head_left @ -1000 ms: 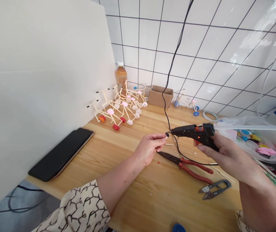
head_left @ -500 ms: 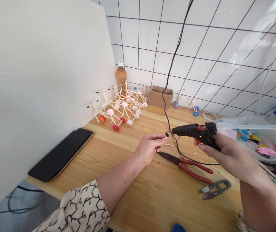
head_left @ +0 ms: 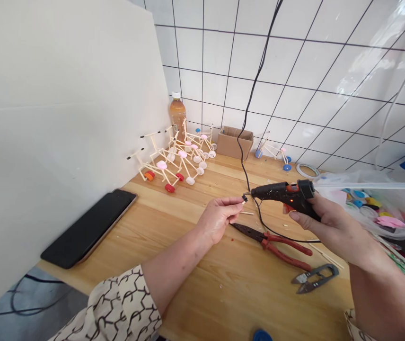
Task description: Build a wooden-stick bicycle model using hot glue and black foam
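Black plastic made up most of the glue gun [head_left: 284, 192], whose handle the right hand [head_left: 333, 225] held, fingers wrapped round it near the orange trigger. A small light glowed on its side, and a clear glue stick [head_left: 373, 186] stuck out behind, beyond those fingers. The left hand [head_left: 218, 218] had its fingers closed in a narrow pinch on a small pale piece [head_left: 244, 200] with a black end, which poked out just past the fingertips. The nozzle pointed at that black end, so close that contact could not be told. Just below the left fingers, red-handled pliers [head_left: 273, 241] lay on the wooden surface [head_left: 202, 289], with metal snips [head_left: 315, 278] further right, below the right fingers. A black cord [head_left: 247, 118] hung past the wall tiles and ran behind the nozzle. Well beyond the left fingers stood a cluster of stick models [head_left: 162, 165] with pink tops and round discs, a bottle [head_left: 178, 112] behind them and an open carton [head_left: 235, 143] beside them. Beyond the right fingers were another model [head_left: 275, 149] with blue discs, a tape roll [head_left: 308, 170] and a clear bag [head_left: 369, 222] of colourful pieces. Left of the left fingers, well apart, lay a phone [head_left: 87, 227].
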{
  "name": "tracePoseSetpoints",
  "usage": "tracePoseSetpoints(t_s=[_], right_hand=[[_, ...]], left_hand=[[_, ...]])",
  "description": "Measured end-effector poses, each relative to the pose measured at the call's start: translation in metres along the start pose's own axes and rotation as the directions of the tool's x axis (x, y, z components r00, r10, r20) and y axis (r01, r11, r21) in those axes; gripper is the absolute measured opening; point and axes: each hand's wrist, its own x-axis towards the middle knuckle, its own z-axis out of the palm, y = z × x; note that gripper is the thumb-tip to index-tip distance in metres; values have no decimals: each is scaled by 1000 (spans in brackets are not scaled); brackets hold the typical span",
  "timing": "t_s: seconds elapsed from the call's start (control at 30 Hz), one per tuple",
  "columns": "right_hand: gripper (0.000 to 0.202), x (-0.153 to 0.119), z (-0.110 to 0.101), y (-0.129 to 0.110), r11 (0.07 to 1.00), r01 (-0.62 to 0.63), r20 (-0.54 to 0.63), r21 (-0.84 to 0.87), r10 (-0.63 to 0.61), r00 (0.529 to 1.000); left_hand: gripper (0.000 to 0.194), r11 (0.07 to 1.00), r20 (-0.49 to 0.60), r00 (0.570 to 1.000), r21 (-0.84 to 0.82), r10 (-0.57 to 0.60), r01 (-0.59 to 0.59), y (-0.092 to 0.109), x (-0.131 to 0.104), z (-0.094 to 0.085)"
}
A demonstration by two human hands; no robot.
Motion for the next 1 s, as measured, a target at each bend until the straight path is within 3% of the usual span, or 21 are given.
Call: tracePoseSetpoints(t_s=[0.27,0.4,0.53,0.63,0.77,1.0], right_hand=[[23,1,-2,-2,999,-34,56,40,31,998],[25,6,0,9,978,-112,-6,174,115,993],[24,15,0,25,880,-168,-23,445,199,980],[32,23,3,43,771,-243,-46,589,332,942],[34,32,14,73,786,-374,-146,493,498,855],[23,41,35,100,885,-448,-276,123,465,841]], left_hand=[[19,1000,0,1000,-1,-2,2,0,1,0],[20,1000,-1,1000,-1,-6,6,0,1,0],[20,1000,10,1000,-8,-5,5,0,0,0],[20,1000,7,1000,-14,-3,3,0,1,0],[21,1000,13,1000,-1,-8,8,1,-1,0],[22,1000,53,998,9,14,-15,-1,-2,2]])
